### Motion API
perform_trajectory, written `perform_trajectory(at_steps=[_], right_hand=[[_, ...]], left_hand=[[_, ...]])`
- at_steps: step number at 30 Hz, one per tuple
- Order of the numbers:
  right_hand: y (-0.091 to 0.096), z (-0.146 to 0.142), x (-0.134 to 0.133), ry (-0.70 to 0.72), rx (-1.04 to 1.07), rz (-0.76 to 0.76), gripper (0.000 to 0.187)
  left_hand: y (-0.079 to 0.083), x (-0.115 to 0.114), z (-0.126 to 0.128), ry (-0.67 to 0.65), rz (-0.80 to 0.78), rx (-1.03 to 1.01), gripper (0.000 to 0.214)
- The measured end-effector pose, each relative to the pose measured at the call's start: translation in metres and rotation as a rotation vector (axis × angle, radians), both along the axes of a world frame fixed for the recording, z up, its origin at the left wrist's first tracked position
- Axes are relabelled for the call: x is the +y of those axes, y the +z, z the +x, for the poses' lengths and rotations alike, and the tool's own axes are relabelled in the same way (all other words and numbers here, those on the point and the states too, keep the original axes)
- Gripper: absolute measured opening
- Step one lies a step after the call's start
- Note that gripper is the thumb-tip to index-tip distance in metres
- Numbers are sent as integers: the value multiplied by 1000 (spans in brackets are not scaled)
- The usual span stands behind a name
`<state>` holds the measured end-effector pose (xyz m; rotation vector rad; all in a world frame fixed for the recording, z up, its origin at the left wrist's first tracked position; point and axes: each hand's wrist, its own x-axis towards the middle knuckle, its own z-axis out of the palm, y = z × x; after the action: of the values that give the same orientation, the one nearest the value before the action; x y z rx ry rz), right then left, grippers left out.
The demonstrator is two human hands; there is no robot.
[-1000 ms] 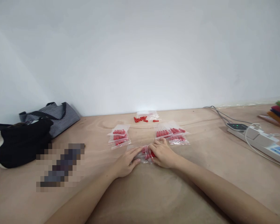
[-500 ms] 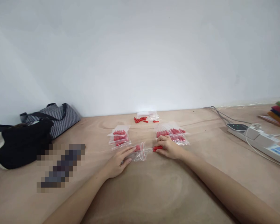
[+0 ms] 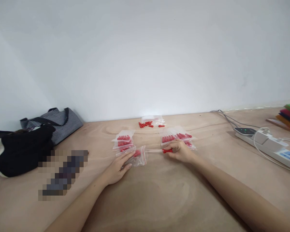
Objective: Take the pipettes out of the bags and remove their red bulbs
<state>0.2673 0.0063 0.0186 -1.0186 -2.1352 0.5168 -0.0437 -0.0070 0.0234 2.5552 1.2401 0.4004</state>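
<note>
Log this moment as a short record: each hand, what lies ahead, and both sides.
Left hand: resting on a clear plastic zip bag with red contents
Right hand: gripping red bulb-ended pieces, their thin pale stems pointing toward that bag
Ahead: small loose red pieces near the white wall
Left side: grey-striped fabric bag
Right side: white plastic power strip
Exact piece count: cannot tell

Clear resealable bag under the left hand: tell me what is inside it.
Red bulbs show through the plastic of the clear resealable bag. The left hand covers part of it, so whatever lies beneath cannot be seen.
</note>
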Motion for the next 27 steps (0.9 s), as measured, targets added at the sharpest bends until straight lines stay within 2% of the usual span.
perform_trajectory(at_steps=[5,11,15,18,27], right_hand=[[3,6,6,-231,32,22,16],[1,-34,17,-571,-142,45,14],[2,-67,26,-654,-281,-21,13],[1,-80,31,-688,-328,-80,14],[-8,-86,28,-681,-358,-52,23]], left_hand=[[1,0,-1,22,6,-1,45],[2,-1,2,-21,12,-25,44],[3,-1,3,-33,-3,-1,44],[3,-1,3,-33,-3,16,44],[3,-1,4,-35,-8,9,44]])
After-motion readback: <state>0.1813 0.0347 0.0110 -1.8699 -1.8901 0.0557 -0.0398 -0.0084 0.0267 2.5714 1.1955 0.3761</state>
